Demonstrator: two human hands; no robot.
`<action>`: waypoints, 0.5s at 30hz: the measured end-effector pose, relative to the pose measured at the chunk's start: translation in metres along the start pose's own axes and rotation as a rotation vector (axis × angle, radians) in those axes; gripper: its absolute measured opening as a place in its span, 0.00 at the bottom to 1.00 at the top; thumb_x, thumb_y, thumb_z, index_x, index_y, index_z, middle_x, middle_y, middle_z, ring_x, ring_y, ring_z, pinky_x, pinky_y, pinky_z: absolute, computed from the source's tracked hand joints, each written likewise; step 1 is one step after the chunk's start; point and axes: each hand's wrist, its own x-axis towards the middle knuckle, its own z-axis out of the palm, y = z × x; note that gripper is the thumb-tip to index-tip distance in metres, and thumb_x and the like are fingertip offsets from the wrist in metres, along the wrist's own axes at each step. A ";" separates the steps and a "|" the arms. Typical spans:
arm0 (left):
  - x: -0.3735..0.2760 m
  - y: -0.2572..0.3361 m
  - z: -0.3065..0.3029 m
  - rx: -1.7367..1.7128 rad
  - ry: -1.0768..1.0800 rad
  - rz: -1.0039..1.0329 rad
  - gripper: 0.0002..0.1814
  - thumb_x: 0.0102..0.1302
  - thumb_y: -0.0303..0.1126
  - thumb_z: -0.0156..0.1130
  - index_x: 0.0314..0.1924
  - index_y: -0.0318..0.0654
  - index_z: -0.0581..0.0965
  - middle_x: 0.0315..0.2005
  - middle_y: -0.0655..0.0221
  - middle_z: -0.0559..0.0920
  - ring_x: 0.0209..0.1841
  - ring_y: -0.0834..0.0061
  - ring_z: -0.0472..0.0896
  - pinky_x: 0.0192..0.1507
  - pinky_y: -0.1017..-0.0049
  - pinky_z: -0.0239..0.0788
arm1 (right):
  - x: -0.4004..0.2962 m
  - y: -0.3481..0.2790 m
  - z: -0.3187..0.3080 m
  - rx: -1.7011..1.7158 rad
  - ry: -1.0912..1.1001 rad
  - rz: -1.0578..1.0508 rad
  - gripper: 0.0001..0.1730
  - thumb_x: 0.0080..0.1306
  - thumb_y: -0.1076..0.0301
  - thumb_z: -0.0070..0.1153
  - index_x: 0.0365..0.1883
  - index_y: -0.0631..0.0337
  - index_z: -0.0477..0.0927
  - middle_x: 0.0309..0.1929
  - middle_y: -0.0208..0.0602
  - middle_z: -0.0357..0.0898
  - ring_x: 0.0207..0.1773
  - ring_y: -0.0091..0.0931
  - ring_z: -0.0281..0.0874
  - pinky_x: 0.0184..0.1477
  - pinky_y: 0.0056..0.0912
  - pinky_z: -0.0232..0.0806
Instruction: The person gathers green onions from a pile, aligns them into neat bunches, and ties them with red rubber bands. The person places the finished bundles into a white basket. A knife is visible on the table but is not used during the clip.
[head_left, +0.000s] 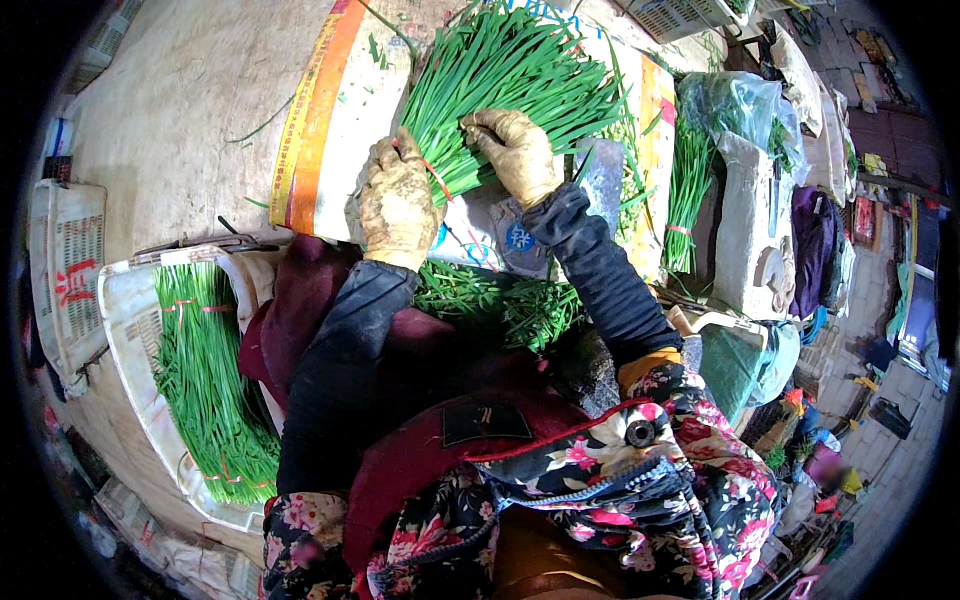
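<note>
A large spread of garlic chives (517, 75) lies on a white woven sack (337, 150) with orange stripes. My left hand (397, 202), in a soiled pale glove, is at the left side of the stem ends, with a thin red tie (437, 177) at its fingertips. The tie runs down across the stems, its loose end hanging over the sack's near edge. My right hand (517, 154), gloved likewise, has thumb and fingers pinched on stems at the right of the bunch. The right fingertips are partly hidden among the leaves.
A white plastic crate (124, 322) at left holds tied chives (206, 375). Loose green trimmings (510, 300) lie below the sack. To the right are a tied bundle (682, 202), a white foam block (739, 225) and a flat grey piece (604, 169). Another crate (67, 277) stands far left.
</note>
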 end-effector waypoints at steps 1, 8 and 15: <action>0.000 0.000 0.001 0.010 0.017 0.006 0.52 0.43 0.39 0.76 0.66 0.30 0.60 0.56 0.51 0.70 0.57 0.54 0.73 0.56 0.64 0.70 | 0.001 -0.001 0.000 0.073 -0.011 0.064 0.13 0.59 0.69 0.61 0.43 0.56 0.84 0.40 0.39 0.83 0.46 0.40 0.77 0.49 0.39 0.70; -0.001 -0.002 0.005 0.027 0.046 0.017 0.53 0.42 0.38 0.78 0.67 0.30 0.59 0.53 0.53 0.72 0.55 0.55 0.75 0.53 0.65 0.73 | -0.003 -0.002 0.000 0.039 0.044 -0.072 0.11 0.59 0.72 0.60 0.42 0.55 0.84 0.38 0.37 0.82 0.45 0.39 0.77 0.51 0.39 0.69; -0.001 -0.002 0.005 0.017 0.043 0.012 0.53 0.42 0.37 0.78 0.67 0.29 0.59 0.55 0.52 0.71 0.56 0.54 0.75 0.53 0.65 0.73 | -0.005 -0.002 -0.002 -0.045 0.017 -0.135 0.11 0.57 0.74 0.60 0.39 0.55 0.84 0.37 0.37 0.82 0.44 0.39 0.77 0.49 0.39 0.69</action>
